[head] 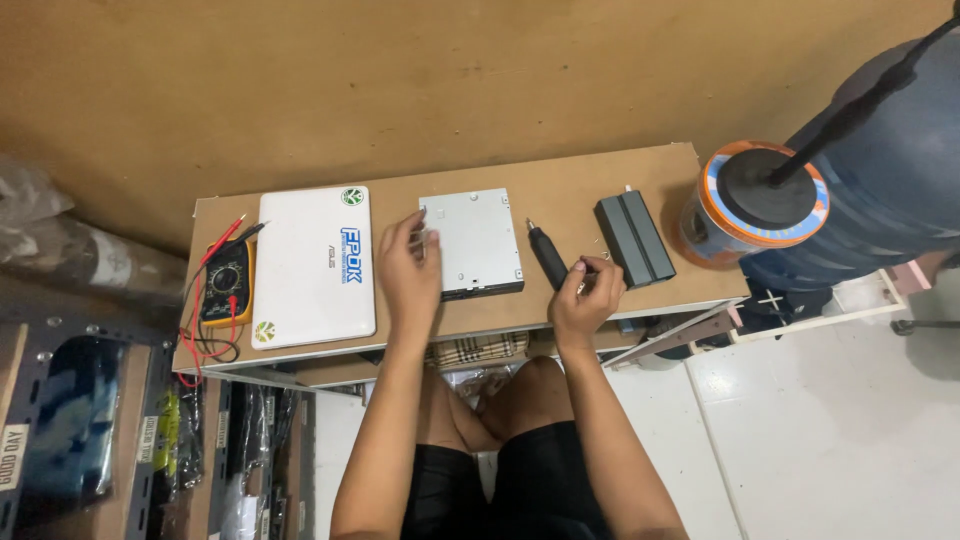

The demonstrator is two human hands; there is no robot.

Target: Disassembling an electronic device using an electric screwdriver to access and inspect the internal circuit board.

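A flat silver optical drive lies in the middle of the small wooden table. My left hand rests on the drive's left edge, fingers curled over its corner. To the right of the drive lies a black electric screwdriver, tip pointing away from me. My right hand sits just right of that screwdriver, fingertips pinched together on something tiny that I cannot make out.
A closed white laptop lies left of the drive, with a yellow-and-black multimeter and its red and black leads at the table's left end. A dark grey battery pack lies right. An orange-rimmed round stand sits at the right edge.
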